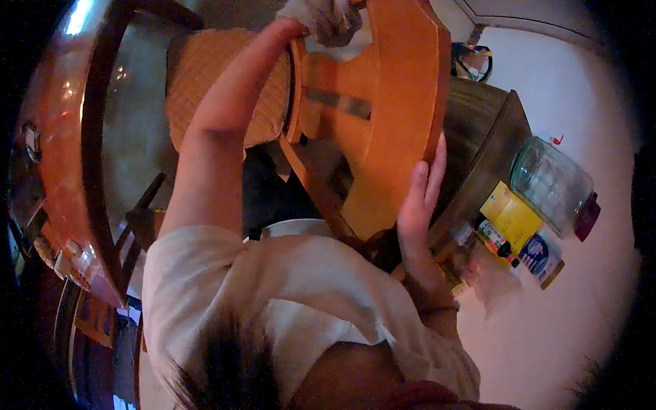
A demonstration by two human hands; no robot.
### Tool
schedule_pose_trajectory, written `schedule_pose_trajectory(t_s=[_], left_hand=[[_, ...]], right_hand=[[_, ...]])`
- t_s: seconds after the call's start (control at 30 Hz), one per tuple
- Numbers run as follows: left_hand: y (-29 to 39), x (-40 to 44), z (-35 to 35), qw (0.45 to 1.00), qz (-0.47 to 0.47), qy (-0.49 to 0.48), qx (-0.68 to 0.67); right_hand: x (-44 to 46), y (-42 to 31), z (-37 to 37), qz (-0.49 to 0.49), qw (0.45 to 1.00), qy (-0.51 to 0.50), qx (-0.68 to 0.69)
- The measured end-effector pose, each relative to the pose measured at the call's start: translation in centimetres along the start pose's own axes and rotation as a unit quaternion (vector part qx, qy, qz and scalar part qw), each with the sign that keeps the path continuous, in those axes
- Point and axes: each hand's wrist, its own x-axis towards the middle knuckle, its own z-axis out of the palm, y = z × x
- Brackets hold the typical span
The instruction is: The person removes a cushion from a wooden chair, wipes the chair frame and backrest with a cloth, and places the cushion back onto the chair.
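Note:
An orange-brown wooden chair backrest [406, 89] fills the upper middle, its slats facing left. A quilted tan seat pad [225, 89] lies beyond it. My left hand [295, 29] reaches up to the top of the chair, closed around a crumpled grey cloth [328, 24] that hides most of its fingers. The cloth is at the backrest's upper part. My right hand [418, 198] rests along the backrest's right edge, fingers stretched out and flat against the wood.
A glossy wooden table [61, 137] with items on it curves along the left. To the right stand a dark wooden cabinet [478, 130], a glass jar [550, 181] with a dark red lid, a yellow packet [512, 213], small containers [540, 258] and a clear plastic bag [495, 280].

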Motion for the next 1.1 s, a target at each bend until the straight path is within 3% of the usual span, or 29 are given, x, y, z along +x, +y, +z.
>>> schedule_pose_trajectory(t_s=[0.17,0.23,0.27,0.33,0.37,0.43,0.5,0.57,0.63,0.7,0.73,0.8,0.83,0.87,0.9,0.97,1.03,1.07,1.1], left_hand=[[-4.9,-6.4,5.2,0.996,-0.084,0.009,-0.011],[-12.9,-13.1,11.8,0.934,-0.284,-0.197,-0.09],[-12.8,-13.5,12.6,0.934,-0.283,-0.194,-0.097],[-11.2,-14.7,13.5,0.789,-0.508,-0.298,-0.172],[-8.6,-15.2,12.7,0.786,-0.51,-0.303,-0.173],[-1.8,-13.7,8.5,0.833,-0.526,-0.172,0.011],[3.3,-11.9,3.9,0.844,-0.488,-0.223,0.008],[6.6,-14.8,3.5,0.864,-0.483,-0.1,-0.104],[12.4,-12.3,-0.9,0.89,-0.414,-0.062,-0.181],[18.0,-8.6,-5.8,0.967,-0.248,-0.056,-0.018],[19.9,-7.1,-7.6,0.969,-0.241,-0.057,-0.01],[22.8,-5.1,-9.8,0.987,-0.148,0.019,-0.051],[23.7,-4.8,-10.1,0.989,-0.121,0.027,-0.082],[24.9,-4.8,-9.9,0.984,-0.109,0.022,-0.137],[25.8,-4.9,-9.8,0.975,-0.1,0.015,-0.198],[27.7,-5.4,-8.9,0.937,-0.098,-0.005,-0.336],[28.8,-5.3,-7.8,0.898,-0.103,-0.025,-0.428],[29.2,-5.3,-7.4,0.888,-0.102,-0.033,-0.447],[29.5,-5.4,-7.1,0.884,-0.102,-0.039,-0.455]], right_hand=[[-0.1,0.0,-0.1,0.002,0.999,0.005,-0.035],[0.2,0.0,0.0,0.001,0.999,0.006,-0.049],[0.2,0.0,0.0,0.0,0.999,0.008,-0.053],[-0.1,-0.4,-0.2,0.008,0.998,0.009,-0.063],[-0.3,-0.7,-0.1,0.018,0.999,0.008,-0.047],[0.2,-0.7,0.2,0.017,1.0,0.011,-0.016],[0.0,-0.4,0.0,-0.002,1.0,0.003,-0.025],[-0.1,-0.4,0.1,0.008,1.0,0.007,0.011],[0.0,-0.7,0.1,0.016,0.999,0.008,0.049],[-0.1,-1.2,-0.2,-0.016,0.999,-0.009,0.029],[-0.2,-1.2,-0.7,-0.019,0.999,-0.006,0.039],[-0.7,-1.2,-1.4,-0.265,0.958,0.016,-0.11],[-1.4,-1.6,-1.4,-0.269,0.958,0.016,-0.101],[-2.6,-2.3,-1.6,-0.235,0.968,-0.06,0.067],[-3.8,-3.0,-1.8,-0.192,0.944,-0.135,0.232],[-4.6,-5.1,-2.5,-0.13,0.953,-0.053,0.27],[-3.9,-3.2,-5.1,-0.197,0.975,-0.036,0.097],[-4.0,-2.3,-5.7,-0.199,0.974,-0.04,0.101],[-4.2,-1.4,-6.2,-0.095,0.984,0.016,0.149]])
